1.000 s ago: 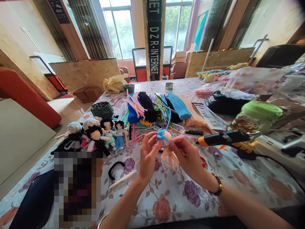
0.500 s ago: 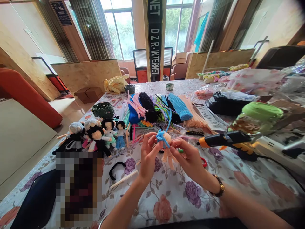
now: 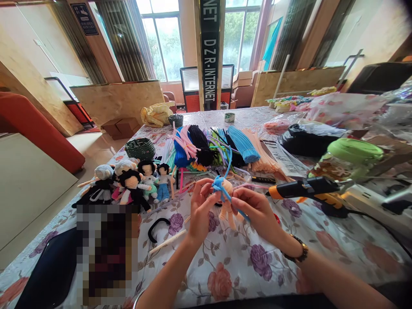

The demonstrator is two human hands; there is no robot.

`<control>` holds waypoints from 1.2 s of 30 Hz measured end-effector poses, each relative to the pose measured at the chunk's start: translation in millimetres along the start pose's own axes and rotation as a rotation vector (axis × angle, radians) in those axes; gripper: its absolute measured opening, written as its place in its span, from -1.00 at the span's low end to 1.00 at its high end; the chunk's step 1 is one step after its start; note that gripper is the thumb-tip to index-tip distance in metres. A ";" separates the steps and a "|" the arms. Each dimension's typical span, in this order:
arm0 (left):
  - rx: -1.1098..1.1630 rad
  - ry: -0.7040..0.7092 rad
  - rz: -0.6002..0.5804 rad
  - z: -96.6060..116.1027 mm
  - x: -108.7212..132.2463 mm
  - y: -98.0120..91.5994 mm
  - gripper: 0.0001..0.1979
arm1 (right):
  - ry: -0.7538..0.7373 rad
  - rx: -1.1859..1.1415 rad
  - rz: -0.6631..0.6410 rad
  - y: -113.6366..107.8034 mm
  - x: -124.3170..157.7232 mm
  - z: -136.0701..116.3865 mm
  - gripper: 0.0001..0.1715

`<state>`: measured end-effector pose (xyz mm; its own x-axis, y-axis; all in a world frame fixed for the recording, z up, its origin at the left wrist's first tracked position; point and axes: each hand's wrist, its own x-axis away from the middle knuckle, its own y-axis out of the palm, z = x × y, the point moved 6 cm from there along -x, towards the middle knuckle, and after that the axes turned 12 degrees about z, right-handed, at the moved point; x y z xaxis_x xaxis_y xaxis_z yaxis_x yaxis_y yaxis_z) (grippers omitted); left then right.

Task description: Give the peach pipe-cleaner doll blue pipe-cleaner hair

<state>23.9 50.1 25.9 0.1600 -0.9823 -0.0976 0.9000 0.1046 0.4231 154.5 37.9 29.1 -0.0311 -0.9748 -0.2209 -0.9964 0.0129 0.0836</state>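
Above the flowered tablecloth (image 3: 231,266) I hold a small peach pipe-cleaner doll (image 3: 227,201), upright, at the middle of the view. A blue pipe cleaner (image 3: 222,182) is wound over its round head, one end rising behind it and the other slanting down across its body. My left hand (image 3: 199,212) pinches the left side of the head where the blue strand sits. My right hand (image 3: 257,212) grips the doll's right side, and the blue strand's lower end passes between its fingers. The doll's legs hang free between my palms.
Finished dolls (image 3: 128,184) lie at the left beside a dark woven basket (image 3: 140,148). Bundles of coloured pipe cleaners (image 3: 209,148) spread behind my hands. A yellow-and-black glue gun (image 3: 305,189) rests at the right, near a green-lidded jar (image 3: 349,156). A black loop (image 3: 154,227) lies left of my wrist.
The blue strand's lower end now runs diagonally down across the doll into my right hand. Both hands stay at about the same spot, my right wrist slightly turned.
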 end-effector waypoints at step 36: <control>0.046 -0.014 0.004 -1.1 -2.1 -0.8 -0.85 | 0.052 -0.064 0.024 -1.9 -1.8 3.6 -0.77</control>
<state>23.3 52.3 24.8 0.1570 -0.9841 -0.0831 0.8796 0.1011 0.4648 156.1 40.4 25.8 -0.0493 -0.9847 -0.1672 -0.9883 0.0239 0.1505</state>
